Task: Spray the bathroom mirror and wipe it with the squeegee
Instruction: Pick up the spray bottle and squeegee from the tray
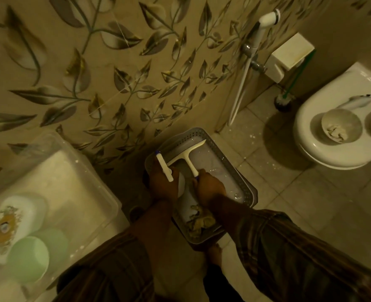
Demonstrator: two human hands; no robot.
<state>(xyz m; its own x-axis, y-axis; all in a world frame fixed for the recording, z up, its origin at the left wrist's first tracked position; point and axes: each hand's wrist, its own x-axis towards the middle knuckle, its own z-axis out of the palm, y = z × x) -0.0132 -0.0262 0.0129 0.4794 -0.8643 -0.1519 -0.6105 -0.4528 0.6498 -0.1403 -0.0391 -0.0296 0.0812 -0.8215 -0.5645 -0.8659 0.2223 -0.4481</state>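
Tray [248, 194] on floor against the wall, squeegee [189, 156] and crumpled cloth [198, 223] in it, both hands over it; lidded bin [75, 171] with bowls [27, 258] to its left; toilet [332, 136] with bowl [341, 125] on lid to its right.

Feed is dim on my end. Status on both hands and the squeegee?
Left hand gripping white spray bottle. Right hand closed on handle of white T-shaped squeegee, blade over grey perforated plastic tray. Mirror not in view. Nothing blocking.
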